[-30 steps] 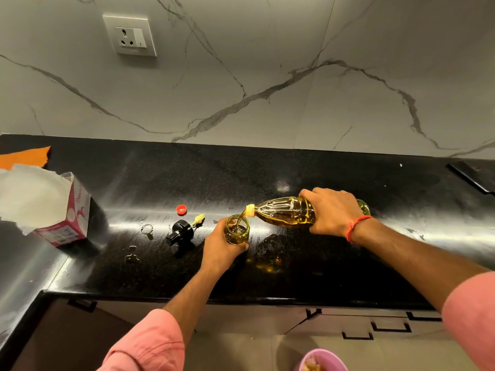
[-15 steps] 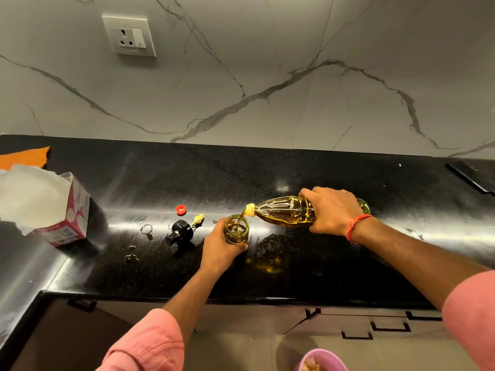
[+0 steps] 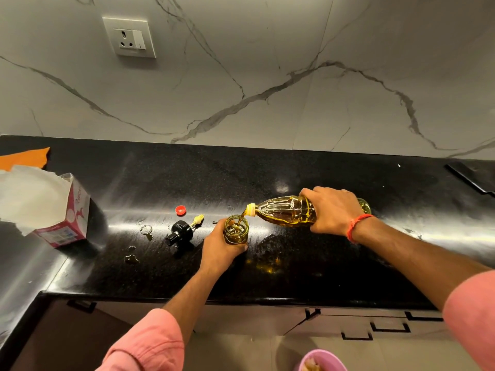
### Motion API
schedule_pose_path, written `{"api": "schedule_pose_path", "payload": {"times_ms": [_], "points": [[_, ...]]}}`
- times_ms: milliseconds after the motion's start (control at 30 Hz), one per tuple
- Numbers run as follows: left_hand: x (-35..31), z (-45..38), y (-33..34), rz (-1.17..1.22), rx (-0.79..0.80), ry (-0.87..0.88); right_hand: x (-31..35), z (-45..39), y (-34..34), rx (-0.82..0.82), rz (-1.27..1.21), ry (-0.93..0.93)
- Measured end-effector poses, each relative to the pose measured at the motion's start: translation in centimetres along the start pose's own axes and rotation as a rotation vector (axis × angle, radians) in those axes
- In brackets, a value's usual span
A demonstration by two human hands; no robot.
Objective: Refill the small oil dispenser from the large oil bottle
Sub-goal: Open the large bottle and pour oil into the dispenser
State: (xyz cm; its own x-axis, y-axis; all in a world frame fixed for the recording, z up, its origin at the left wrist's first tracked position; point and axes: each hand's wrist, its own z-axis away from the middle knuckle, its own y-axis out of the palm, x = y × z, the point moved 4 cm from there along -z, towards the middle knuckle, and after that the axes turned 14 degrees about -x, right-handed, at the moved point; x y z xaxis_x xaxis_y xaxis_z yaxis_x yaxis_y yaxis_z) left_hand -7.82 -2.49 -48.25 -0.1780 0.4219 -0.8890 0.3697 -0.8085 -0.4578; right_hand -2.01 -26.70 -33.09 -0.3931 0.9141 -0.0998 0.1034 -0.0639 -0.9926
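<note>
While the right hand [image 3: 333, 211] was clamped around the body of the large oil bottle [image 3: 288, 211], holding it tipped almost flat with its yellow neck just above the open mouth of the small oil dispenser [image 3: 236, 229], a thin stream of golden oil ran from one into the other. The left hand [image 3: 218, 245] was wrapped tightly around the dispenser, a little glass jar, steadying it upright on the counter [image 3: 294, 172] near the front edge. Oil already sat in the jar; how full it was could not be told exactly. The likely trouble from there was overflow, since the jar was small and the bottle held far more, so a tilt held too long would send oil over the rim and onto the fingers. A gulp of air in the bottle could also make the stream jump and miss the narrow mouth. The dispenser's black pump top [image 3: 179, 232] lay on its side just left of the jar, with a red cap [image 3: 180, 210] beyond it. The counter was glossy black stone, wet-looking with small droplets and smears near the jar, which would make a greasy grip or a sliding jar more likely. An open pink carton [image 3: 68, 218] stood at far left, and behind rose a white marble-veined wall with a wall socket [image 3: 130, 38].
</note>
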Motion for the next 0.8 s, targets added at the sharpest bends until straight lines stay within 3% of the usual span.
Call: {"api": "schedule_pose_path", "payload": {"times_ms": [800], "points": [[-0.01,-0.02,0.01,0.005,0.008,-0.010,0.03,-0.12,-0.12,-0.002,0.003,-0.001]]}}
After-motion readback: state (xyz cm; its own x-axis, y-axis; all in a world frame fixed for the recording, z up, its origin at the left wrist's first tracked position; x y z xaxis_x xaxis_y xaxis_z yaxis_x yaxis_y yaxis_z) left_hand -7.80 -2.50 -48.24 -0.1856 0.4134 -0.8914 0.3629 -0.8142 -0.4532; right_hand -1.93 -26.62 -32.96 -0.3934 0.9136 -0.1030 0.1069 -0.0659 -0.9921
